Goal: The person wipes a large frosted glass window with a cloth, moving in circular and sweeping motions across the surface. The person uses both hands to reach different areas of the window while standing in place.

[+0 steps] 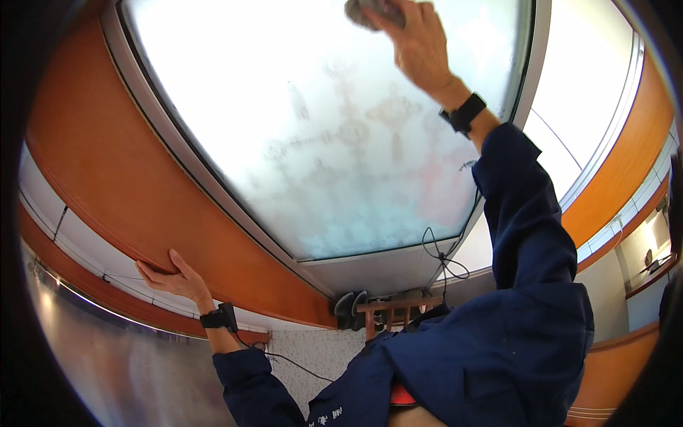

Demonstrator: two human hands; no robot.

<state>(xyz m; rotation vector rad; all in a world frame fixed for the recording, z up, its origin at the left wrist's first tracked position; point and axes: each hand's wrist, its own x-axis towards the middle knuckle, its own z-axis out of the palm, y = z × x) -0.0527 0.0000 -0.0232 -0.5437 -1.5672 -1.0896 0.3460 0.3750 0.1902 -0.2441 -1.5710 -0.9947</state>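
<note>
High on a frosted glass pane (341, 160), my right hand (421, 48) is closed around a grey cloth or pad (373, 13), close to the glass near the picture's top edge. The pane sits in a grey metal frame (213, 187) and shows faint patterns and smears, pinkish and bluish low down. My left hand (179, 280) rests with its fingers at the edge of the orange-brown wooden casing (160, 176) left of the pane; nothing is seen in it. Both wrists wear black bands with small devices.
A looped black cord (443, 256) hangs by the pane's lower corner. Below stand dark footwear (349, 309) and a wooden stool or chair (397, 307). A thin cable (299, 360) runs from my left wrist. A shiny surface (133, 363) lies at lower left, white tiles behind the casing.
</note>
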